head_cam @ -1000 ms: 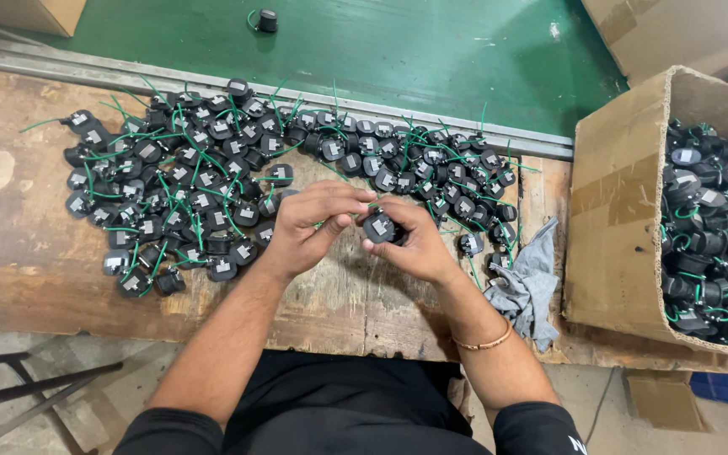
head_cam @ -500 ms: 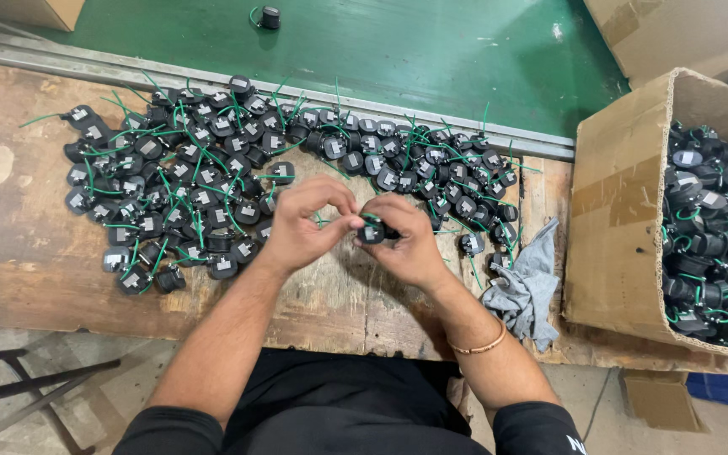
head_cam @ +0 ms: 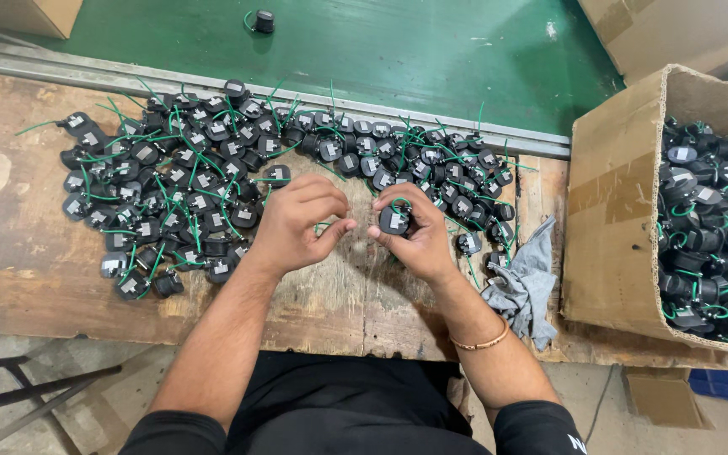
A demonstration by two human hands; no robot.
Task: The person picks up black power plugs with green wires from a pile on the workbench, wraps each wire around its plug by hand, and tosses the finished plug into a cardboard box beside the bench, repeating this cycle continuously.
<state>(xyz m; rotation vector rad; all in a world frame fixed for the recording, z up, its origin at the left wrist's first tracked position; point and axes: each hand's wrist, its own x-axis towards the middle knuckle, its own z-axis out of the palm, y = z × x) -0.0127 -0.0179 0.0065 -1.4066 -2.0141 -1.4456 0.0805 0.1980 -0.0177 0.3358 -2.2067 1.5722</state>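
Your right hand (head_cam: 419,236) clamps a black round part (head_cam: 394,221) while your left hand (head_cam: 297,223) pinches its green wire (head_cam: 323,226) just beside it, mid-handling.

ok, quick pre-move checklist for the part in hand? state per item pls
1. Black part held in right hand: ok, fingers wrap it.
2. Green wire on that part pinched by left hand: cannot tell, fingertips are pinched together but the wire is too thin to see.
3. Part's light label facing up: ok.
4. Loose parts pile within reach on the wooden bench: ok.
5. Cardboard box of parts upright at the right: not ok, tipped on its side.
6. Grey rag apart from both hands: ok.
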